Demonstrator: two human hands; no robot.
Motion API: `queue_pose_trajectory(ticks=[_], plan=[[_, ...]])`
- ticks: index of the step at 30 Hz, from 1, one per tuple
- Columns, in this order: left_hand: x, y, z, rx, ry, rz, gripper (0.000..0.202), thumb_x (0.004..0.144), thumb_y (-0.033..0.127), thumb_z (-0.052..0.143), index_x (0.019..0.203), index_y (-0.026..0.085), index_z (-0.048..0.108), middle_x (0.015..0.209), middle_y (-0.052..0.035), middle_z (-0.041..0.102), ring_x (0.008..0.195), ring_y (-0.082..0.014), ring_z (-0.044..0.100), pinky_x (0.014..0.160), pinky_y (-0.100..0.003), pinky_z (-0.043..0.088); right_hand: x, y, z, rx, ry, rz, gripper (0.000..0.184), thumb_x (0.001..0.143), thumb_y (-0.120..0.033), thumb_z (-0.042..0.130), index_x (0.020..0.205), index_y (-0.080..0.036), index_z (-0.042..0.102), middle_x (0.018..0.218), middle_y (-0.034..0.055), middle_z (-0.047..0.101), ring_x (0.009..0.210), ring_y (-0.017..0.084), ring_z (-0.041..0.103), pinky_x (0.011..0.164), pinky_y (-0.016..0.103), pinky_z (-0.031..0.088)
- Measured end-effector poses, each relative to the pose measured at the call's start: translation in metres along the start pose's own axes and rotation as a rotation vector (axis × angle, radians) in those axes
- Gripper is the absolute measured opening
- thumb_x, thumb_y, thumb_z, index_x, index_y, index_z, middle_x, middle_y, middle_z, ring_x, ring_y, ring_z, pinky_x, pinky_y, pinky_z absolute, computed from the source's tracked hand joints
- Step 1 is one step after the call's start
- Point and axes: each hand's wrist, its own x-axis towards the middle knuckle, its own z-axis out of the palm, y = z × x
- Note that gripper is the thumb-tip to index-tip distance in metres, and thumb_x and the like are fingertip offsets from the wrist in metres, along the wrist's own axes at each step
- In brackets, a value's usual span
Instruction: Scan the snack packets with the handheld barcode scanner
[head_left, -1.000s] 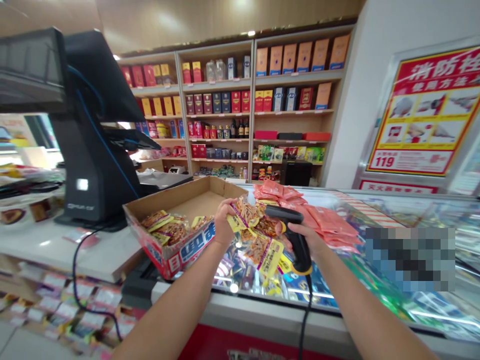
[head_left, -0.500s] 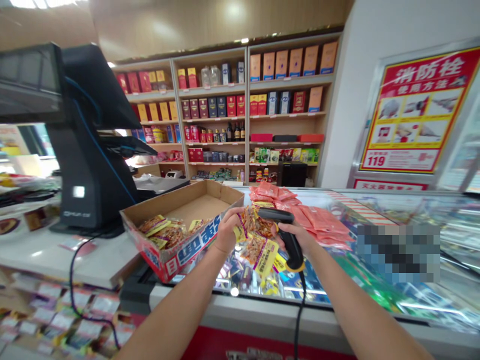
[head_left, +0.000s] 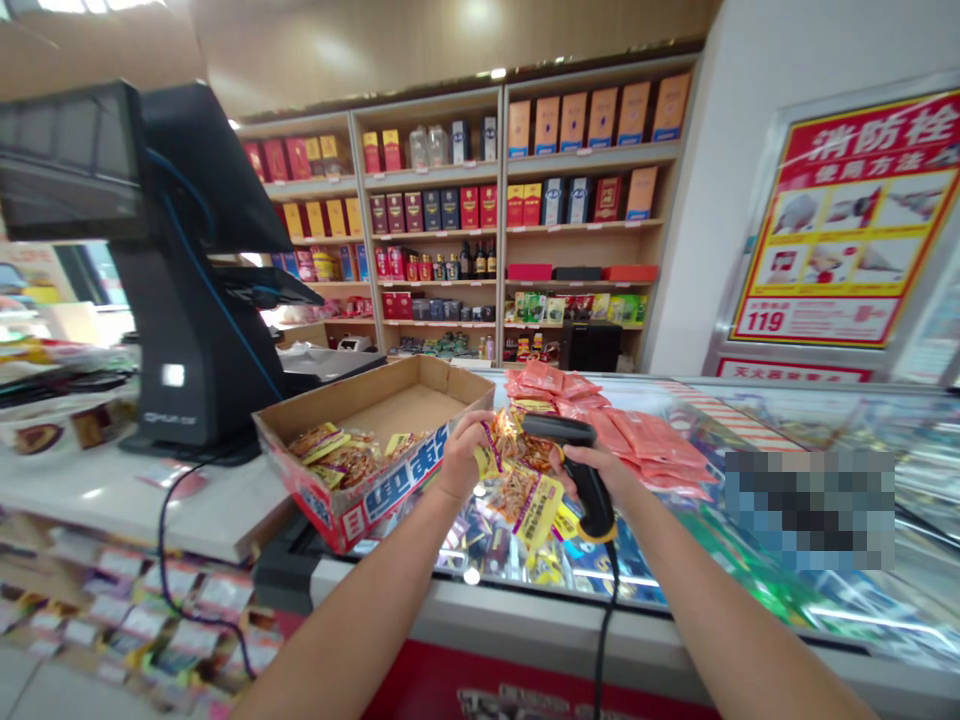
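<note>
My left hand (head_left: 465, 458) is closed on a small snack packet (head_left: 490, 452) with yellow and purple printing, held just right of the cardboard box. In my right hand (head_left: 600, 470) is a black and yellow barcode scanner (head_left: 589, 490), its head turned left towards that packet. A bright warm light falls on the packaging between the two hands. Below them, more snack packets (head_left: 536, 505) lie on the glass top. Inside the open cardboard box (head_left: 337, 505), on the left, are several similar packets (head_left: 337, 455).
Orange-pink packets (head_left: 649, 445) are piled on the glass-topped freezer (head_left: 600, 380), behind the scanner. From the scanner a black cord (head_left: 606, 620) hangs over the front edge. A dark checkout terminal (head_left: 195, 300) stands at left. Shelves of boxed goods (head_left: 431, 210) line the back wall.
The whole scene has shifted slightly right in the picture. A bright light now shows on the packet in front of the scanner. Both hands keep their hold.
</note>
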Motion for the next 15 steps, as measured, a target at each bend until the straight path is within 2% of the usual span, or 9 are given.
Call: queue_pose_trajectory(ticks=[5, 10, 15], plan=[[0.002, 0.005, -0.001, 0.015, 0.004, -0.048, 0.027, 0.084, 0.019, 0.049, 0.057, 0.018, 0.050, 0.097, -0.0073, 0.068, 0.091, -0.0175, 0.062, 0.080, -0.030, 0.048, 0.003, 0.003, -0.003, 0.029, 0.016, -0.020, 0.029, 0.070, -0.042, 0.068, 0.074, -0.015, 0.062, 0.052, 0.0011, 0.061, 0.037, 0.012, 0.051, 0.039, 0.026, 0.044], [0.002, 0.002, -0.002, 0.022, 0.073, -0.143, 0.023, 0.079, 0.015, 0.047, 0.056, 0.019, 0.049, 0.093, -0.0056, 0.066, 0.090, -0.0177, 0.060, 0.082, -0.031, 0.046, 0.004, 0.007, -0.006, 0.065, 0.046, 0.017, 0.031, 0.072, -0.044, 0.067, 0.080, -0.014, 0.063, 0.050, 0.0012, 0.060, 0.040, 0.013, 0.054, 0.040, 0.025, 0.045], [-0.001, -0.004, 0.003, 0.069, 0.099, -0.271, 0.019, 0.073, 0.011, 0.043, 0.057, 0.019, 0.047, 0.092, -0.0060, 0.063, 0.091, -0.0186, 0.057, 0.083, -0.032, 0.045, 0.011, -0.009, -0.001, 0.111, 0.134, -0.021, 0.030, 0.069, -0.044, 0.068, 0.076, -0.016, 0.062, 0.048, 0.0010, 0.060, 0.036, 0.012, 0.052, 0.036, 0.024, 0.043]])
